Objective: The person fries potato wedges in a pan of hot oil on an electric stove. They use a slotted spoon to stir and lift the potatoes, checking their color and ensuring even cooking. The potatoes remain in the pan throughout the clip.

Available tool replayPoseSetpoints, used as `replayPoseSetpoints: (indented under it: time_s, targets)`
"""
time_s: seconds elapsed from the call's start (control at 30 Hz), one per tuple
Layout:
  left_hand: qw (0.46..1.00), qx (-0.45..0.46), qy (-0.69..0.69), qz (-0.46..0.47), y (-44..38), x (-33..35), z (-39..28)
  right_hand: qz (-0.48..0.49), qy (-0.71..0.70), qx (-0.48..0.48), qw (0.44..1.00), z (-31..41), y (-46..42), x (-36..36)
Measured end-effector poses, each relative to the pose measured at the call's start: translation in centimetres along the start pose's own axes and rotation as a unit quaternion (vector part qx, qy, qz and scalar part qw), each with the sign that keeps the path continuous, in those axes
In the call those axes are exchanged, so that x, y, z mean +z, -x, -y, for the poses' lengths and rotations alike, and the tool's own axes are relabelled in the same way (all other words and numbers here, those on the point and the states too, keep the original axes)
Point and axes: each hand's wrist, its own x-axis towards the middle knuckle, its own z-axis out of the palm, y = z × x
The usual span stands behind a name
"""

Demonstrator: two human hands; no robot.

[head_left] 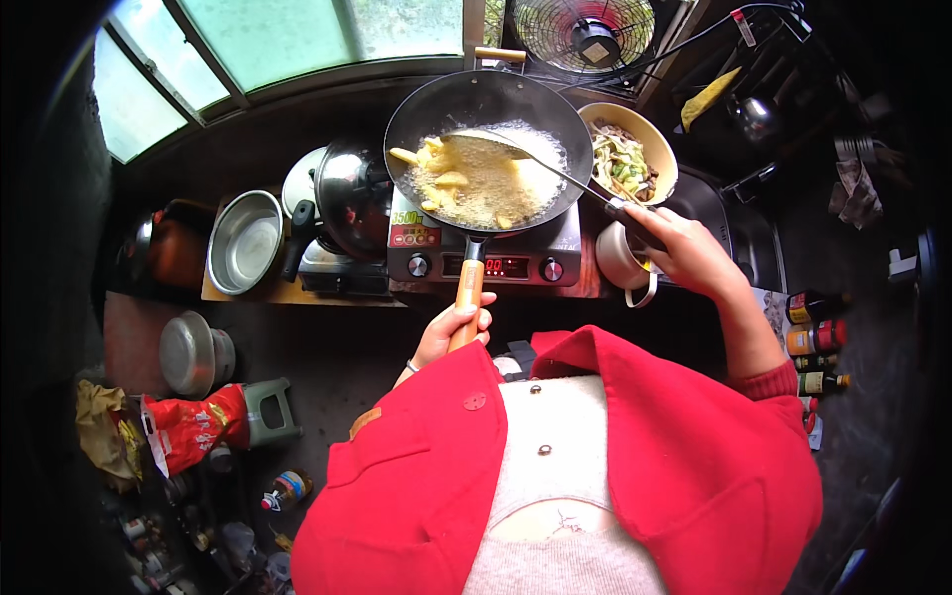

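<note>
My left hand (pixel 451 327) grips the wooden handle (pixel 468 288) of a dark wok (pixel 416 104). The wok stands on an induction cooker (pixel 485 260) with a lit red display and two knobs. In my right hand (pixel 684 249) is the dark handle of a metal spatula (pixel 554 172), its blade dipped into the wok. Bubbling liquid (pixel 491 193) fills the wok's bottom, with yellow food pieces (pixel 433 160) gathered mostly on its left side. The liquid hides part of the blade.
Right of the wok sit a bowl of sliced food (pixel 667 160) and a pale mug (pixel 621 256). To the left are a lidded dark pot (pixel 349 197) and a metal basin (pixel 246 242). Seasoning bottles (pixel 816 336) line the right; a fan (pixel 584 33) fills the window.
</note>
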Motion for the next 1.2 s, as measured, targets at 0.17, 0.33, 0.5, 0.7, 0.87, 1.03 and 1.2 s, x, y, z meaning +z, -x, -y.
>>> replayPoseSetpoints:
  time_s: [0.17, 0.33, 0.5, 0.7, 0.87, 1.03, 1.2]
  targets:
    - [1.0, -0.003, 0.005, 0.004, 0.1, 0.1, -0.1, -0.048, -0.027, -0.027, 0.998, -2.2, 2.6, -2.8]
    - [1.0, -0.003, 0.003, 0.008, -0.1, 0.0, 0.0, -0.115, 0.016, 0.048, 0.992, -2.2, -0.5, 0.0]
    - [1.0, -0.009, -0.004, 0.012, -0.2, 0.4, -0.1, -0.047, -0.025, 0.093, 0.994, -3.9, -2.0, 1.8]
    - [1.0, 0.0, -0.029, -0.005, 0.0, 0.4, -0.1, 0.187, -0.376, 0.178, 0.89, -1.0, -1.0, -1.8]
    - [1.0, -0.001, -0.025, 0.011, -0.3, 0.1, 0.0, 0.234, -0.551, 0.175, 0.782, -2.4, -1.5, -0.6]
    - [1.0, -0.004, -0.014, 0.008, -0.6, -0.2, 0.1, 0.234, -0.521, 0.152, 0.806, -2.3, -2.5, 1.3]
    - [1.0, 0.003, -0.031, -0.001, -0.2, 0.3, 0.3, 0.259, -0.483, 0.101, 0.83, -0.7, -1.6, 0.2]
